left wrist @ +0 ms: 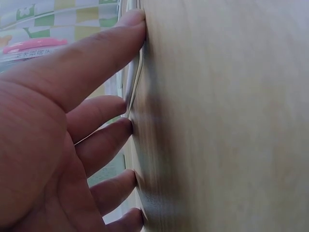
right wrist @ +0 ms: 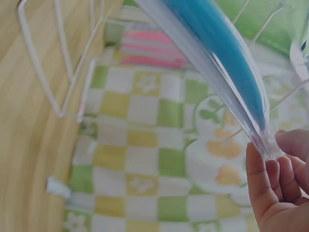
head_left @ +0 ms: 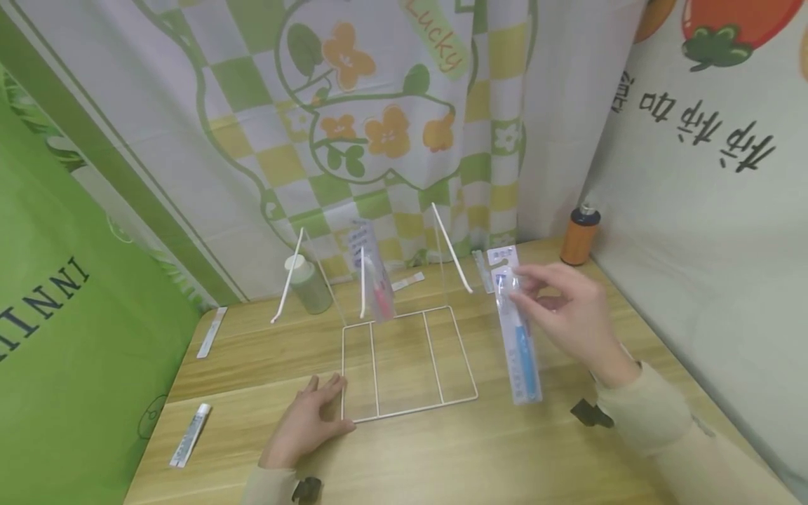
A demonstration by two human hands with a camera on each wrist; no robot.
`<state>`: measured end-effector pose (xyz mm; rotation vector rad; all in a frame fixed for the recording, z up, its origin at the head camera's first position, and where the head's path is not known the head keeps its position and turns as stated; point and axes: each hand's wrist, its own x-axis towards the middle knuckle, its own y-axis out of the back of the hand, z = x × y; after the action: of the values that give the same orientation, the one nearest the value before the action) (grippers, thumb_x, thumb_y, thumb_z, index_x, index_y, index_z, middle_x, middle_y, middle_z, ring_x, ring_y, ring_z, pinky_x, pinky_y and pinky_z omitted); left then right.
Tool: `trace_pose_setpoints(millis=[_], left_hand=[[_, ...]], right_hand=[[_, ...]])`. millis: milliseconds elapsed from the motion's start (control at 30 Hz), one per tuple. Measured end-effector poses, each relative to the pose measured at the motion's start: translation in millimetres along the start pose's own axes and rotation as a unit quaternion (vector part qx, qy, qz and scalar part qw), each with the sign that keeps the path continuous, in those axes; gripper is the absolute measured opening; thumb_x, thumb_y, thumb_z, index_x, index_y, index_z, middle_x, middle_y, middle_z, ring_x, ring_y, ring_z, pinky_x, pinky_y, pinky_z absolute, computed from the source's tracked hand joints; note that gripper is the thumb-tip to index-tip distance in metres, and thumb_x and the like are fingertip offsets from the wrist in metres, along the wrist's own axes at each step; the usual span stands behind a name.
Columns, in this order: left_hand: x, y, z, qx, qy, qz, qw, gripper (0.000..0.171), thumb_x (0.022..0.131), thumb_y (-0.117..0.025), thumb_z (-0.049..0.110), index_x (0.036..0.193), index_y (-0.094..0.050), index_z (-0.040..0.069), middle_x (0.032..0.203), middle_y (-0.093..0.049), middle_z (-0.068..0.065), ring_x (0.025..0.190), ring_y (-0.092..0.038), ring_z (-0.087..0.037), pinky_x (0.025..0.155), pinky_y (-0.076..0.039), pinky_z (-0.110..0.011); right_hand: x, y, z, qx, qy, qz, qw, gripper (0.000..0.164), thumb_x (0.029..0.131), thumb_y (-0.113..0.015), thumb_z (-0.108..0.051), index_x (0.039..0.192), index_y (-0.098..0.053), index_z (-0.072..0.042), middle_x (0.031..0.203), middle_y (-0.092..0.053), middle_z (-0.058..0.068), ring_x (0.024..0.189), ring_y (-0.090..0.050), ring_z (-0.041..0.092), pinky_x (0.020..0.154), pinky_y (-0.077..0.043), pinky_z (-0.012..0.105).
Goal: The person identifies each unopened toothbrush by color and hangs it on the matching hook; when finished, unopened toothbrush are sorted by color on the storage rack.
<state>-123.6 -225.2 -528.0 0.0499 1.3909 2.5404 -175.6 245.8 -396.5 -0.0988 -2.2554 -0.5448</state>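
A white wire rack with three slanting prongs stands on the wooden table. My left hand rests at its near left corner, fingers extended; in the left wrist view the thumb and forefinger touch the rack's wire. Right of the rack, my right hand pinches the upper part of a packaged toothbrush with a blue handle, held above the table. The right wrist view shows this blue toothbrush close up. Another packaged toothbrush, pink, hangs at the middle prong.
Behind the rack stand a pale green bottle on the left and an orange bottle at the far right corner. A small tube and slim packets lie at left; others lie behind. A patterned curtain borders the back.
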Motion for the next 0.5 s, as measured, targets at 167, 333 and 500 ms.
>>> trace_pose_setpoints(millis=[167,333,500], left_hand=[[0.0,-0.2,0.5,0.000,0.005,0.002,1.0000,0.089,0.082,-0.092,0.042,0.156,-0.056,0.008,0.167,-0.045,-0.011,0.157,-0.023,-0.055,0.123,-0.017,-0.076],[-0.4,-0.8,0.3,-0.002,0.010,0.002,1.0000,0.089,0.082,-0.092,0.043,0.156,-0.056,0.009,0.167,-0.045,-0.009,0.158,-0.022,-0.054,0.123,-0.017,-0.076],[-0.7,-0.9,0.7,0.000,0.008,0.000,1.0000,0.089,0.082,-0.092,0.043,0.156,-0.057,0.009,0.167,-0.045,-0.009,0.158,-0.022,-0.053,0.124,-0.017,-0.076]], right_hand=[[-2.2,0.0,-22.6,0.056,0.044,0.003,0.997,0.050,0.073,-0.087,0.021,0.120,-0.078,0.004,0.095,-0.074,0.009,0.087,-0.069,0.007,0.073,-0.064,0.022],[-6.4,-2.0,-41.1,0.130,0.101,0.006,0.986,0.040,0.080,-0.085,0.012,0.118,-0.073,0.014,0.099,-0.073,0.018,0.090,-0.071,0.010,0.075,-0.065,0.024],[-11.2,-7.0,-56.5,0.159,0.142,0.017,0.977,0.040,0.094,-0.085,-0.015,0.114,-0.072,0.018,0.097,-0.073,0.021,0.090,-0.071,0.010,0.076,-0.065,0.023]])
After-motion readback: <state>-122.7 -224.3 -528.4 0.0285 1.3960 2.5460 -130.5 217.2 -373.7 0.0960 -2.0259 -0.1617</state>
